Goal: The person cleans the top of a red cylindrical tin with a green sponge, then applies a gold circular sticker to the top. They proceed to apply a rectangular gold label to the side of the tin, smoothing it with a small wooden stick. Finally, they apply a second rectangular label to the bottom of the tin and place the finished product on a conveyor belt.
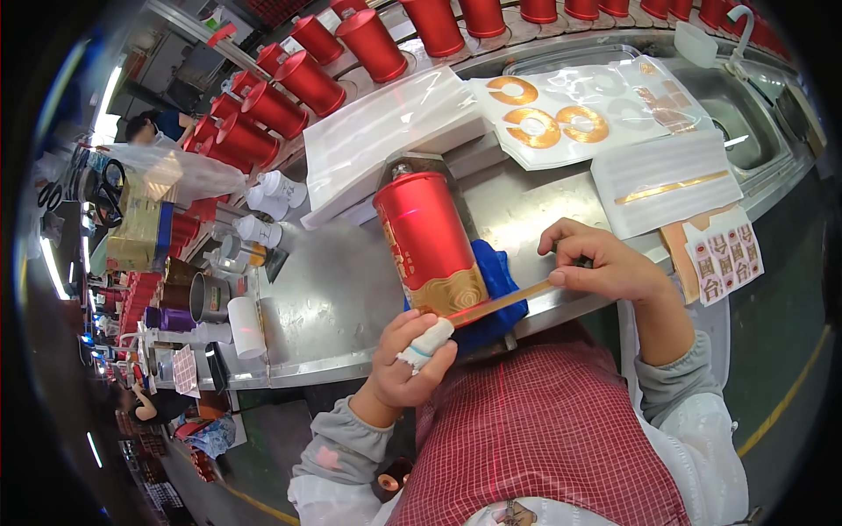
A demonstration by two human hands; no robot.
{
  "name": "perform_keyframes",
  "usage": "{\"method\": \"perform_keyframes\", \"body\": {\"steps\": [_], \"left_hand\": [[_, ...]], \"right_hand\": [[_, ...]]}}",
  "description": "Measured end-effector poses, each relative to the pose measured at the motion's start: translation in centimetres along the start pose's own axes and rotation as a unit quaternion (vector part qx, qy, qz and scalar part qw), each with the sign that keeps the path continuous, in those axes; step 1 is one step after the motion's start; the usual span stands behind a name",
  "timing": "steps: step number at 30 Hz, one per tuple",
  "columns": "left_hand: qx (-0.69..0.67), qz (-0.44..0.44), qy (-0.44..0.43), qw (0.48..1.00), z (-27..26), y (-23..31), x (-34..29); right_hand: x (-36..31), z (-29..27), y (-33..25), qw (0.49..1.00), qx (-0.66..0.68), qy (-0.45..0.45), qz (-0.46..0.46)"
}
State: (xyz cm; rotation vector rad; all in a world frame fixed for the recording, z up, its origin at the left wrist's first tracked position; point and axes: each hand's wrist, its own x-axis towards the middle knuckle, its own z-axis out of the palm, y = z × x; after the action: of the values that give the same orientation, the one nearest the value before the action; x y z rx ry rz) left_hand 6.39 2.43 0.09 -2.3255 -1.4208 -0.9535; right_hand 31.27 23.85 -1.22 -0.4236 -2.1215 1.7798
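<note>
Gold strip (504,301) pinched by both hands (408,355) (605,263) against red bottle (427,238)

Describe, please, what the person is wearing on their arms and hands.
Both forearms are covered by grey sleeves with ribbed cuffs, under white oversleeves higher up. The left hand is bare apart from a white wrapping, edged with a thin blue line, around one finger. The right hand is bare. A red-and-white checked apron covers the torso.

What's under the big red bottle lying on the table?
A blue cloth lies under the red bottle, showing beside its lower end on the metal table. How far the cloth reaches beneath is hidden by the bottle and the left hand.
</note>
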Motion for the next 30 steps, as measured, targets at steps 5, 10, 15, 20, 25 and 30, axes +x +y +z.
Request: {"method": "perform_keyframes", "body": {"steps": [5, 10, 15, 20, 25, 30], "left_hand": [[0.037, 0.098, -0.03, 0.994, 0.4, -1.0, 2.2], [0.103, 0.142, -0.064, 0.982, 0.6, -1.1, 3.3], [0.072, 0.122, -0.062, 0.988, 0.3, -1.5, 2.9], [0.054, 0.107, -0.081, 0.989, 0.2, -1.9, 1.3], [0.069, 0.138, -0.069, 0.986, 0.8, -1.8, 2.4], [0.146, 0.15, -0.074, 0.975, 1.4, -1.2, 3.3]], "right_hand": [[0.2, 0.0, 0.2, 1.0, -0.001, 0.001, 0.019], [0.2, 0.1, 0.3, 1.0, 0.002, 0.007, 0.019], [0.0, 0.0, 0.0, 1.0, -0.002, 0.01, 0.007], [-0.2, -0.1, -0.3, 1.0, 0.007, 0.002, 0.007], [-0.1, 0.2, 0.4, 1.0, 0.009, 0.003, 0.01], [0.1, 0.3, 0.9, 1.0, 0.013, -0.001, 0.028]]}}
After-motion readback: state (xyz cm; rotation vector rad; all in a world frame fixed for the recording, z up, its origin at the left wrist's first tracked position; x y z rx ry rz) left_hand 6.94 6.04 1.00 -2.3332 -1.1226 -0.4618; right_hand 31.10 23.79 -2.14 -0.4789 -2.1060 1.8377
